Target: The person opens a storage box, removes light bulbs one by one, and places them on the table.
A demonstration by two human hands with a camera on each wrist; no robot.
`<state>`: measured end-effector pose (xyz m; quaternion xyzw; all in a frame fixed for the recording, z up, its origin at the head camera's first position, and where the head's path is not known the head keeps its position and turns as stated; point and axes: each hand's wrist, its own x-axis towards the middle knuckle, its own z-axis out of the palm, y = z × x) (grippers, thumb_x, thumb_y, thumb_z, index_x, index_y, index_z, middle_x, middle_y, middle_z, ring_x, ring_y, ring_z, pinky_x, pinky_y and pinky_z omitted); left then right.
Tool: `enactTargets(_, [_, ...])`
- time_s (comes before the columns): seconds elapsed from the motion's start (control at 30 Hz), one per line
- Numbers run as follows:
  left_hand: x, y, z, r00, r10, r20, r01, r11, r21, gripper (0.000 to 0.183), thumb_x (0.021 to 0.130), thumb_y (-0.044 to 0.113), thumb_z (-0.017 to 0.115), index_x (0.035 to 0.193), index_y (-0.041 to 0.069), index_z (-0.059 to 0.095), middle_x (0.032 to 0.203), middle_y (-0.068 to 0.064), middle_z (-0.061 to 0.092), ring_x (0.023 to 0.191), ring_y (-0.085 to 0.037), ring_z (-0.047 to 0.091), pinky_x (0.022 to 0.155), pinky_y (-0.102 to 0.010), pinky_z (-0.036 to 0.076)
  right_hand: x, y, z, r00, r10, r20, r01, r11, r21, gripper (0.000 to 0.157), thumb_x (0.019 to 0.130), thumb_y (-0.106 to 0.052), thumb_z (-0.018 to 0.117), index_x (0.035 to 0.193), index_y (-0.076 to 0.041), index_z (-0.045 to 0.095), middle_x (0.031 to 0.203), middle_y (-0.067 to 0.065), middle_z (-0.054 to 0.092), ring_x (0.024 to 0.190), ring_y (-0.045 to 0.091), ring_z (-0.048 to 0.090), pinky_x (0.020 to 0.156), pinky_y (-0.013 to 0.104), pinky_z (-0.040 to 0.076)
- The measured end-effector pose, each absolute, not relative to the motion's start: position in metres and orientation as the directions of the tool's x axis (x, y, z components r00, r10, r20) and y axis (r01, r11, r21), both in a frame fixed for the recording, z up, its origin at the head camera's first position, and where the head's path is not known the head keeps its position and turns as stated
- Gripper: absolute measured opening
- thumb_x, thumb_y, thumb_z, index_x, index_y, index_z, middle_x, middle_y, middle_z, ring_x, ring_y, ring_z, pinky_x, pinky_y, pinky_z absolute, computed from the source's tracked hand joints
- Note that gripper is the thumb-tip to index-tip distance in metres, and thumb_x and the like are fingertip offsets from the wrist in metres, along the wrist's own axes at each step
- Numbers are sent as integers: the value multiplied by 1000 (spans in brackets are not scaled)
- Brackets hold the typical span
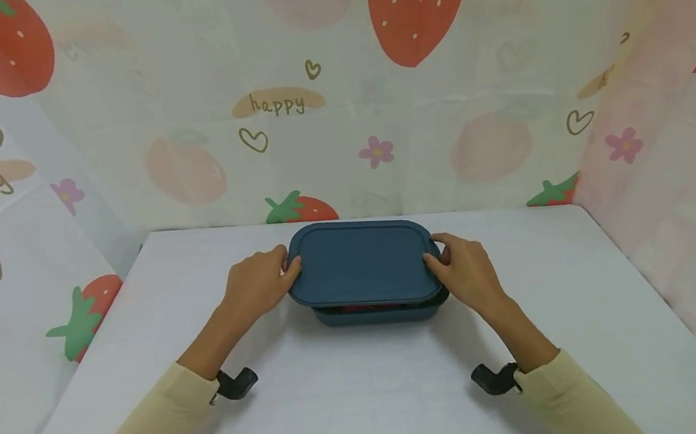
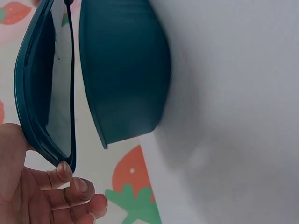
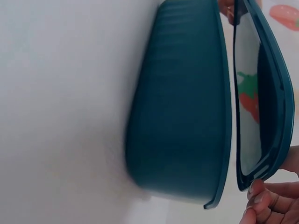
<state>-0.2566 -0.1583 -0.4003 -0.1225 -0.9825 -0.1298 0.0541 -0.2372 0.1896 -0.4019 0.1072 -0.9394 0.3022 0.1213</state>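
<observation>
A dark teal rectangular lid (image 1: 362,261) with rounded corners is held level above a matching food container (image 1: 377,315). My left hand (image 1: 258,281) pinches the lid's left end, thumb on top and fingers beneath. The opposite end is pinched the same way by my right hand (image 1: 468,268). Both wrist views show a gap between the lid (image 2: 28,93) and the container's rim (image 3: 182,102). The container stands upright on the table. Through the front gap a sliver of something red shows inside; most of the contents are hidden under the lid.
White cloth covers the table (image 1: 367,399). A strawberry-print curtain (image 1: 341,154) hangs behind and along both sides. Black wrist mounts (image 1: 238,384) stick out from both sleeves over the table.
</observation>
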Motion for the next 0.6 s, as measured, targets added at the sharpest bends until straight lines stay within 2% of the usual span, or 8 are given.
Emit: enactTargets(0.6, [-221,-163,-393,-951,261,169,295,927,232,35,103,39,55,86,9,58,54,-1,47,47,-17,47,43,-27,34,-202,191,-394,-930,-161,330,-325,780,-534,45,95,-18,73,132,5,62,62,-1,56,52,13,48,49,28,41])
